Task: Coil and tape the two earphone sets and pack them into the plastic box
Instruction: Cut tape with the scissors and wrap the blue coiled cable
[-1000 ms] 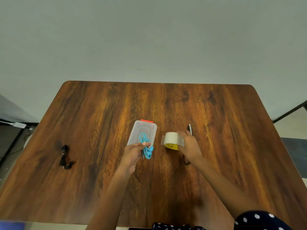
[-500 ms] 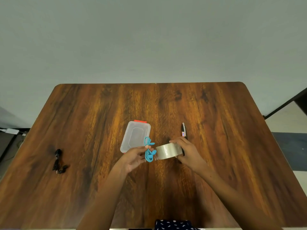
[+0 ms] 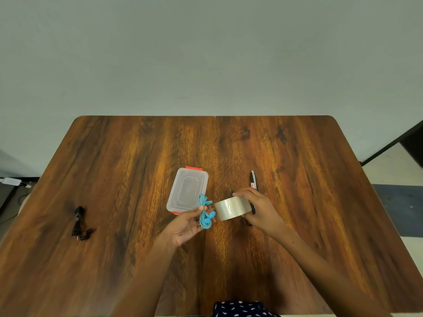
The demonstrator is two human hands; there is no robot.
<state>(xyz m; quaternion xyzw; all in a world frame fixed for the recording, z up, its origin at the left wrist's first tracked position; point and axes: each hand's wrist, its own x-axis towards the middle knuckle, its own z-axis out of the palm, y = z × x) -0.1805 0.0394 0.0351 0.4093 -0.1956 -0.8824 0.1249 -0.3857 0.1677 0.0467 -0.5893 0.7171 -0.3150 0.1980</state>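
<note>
My left hand [image 3: 183, 227] pinches a coiled blue earphone set [image 3: 205, 213] just above the table, in front of the clear plastic box [image 3: 187, 191] with red clips, whose lid is on. My right hand [image 3: 258, 209] grips a roll of clear tape [image 3: 231, 208], held sideways with its edge right beside the blue coil. A coiled black earphone set [image 3: 80, 223] lies far to the left on the wooden table [image 3: 137, 271].
A pair of scissors [image 3: 253, 181] with a dark handle lies behind my right hand, partly hidden by it. The table's far edge meets a pale wall. Floor and cables show off the left edge.
My right hand lifted the tape roll and brought it left against the blue earphones. My left hand drew the coil slightly toward me, off the box.
</note>
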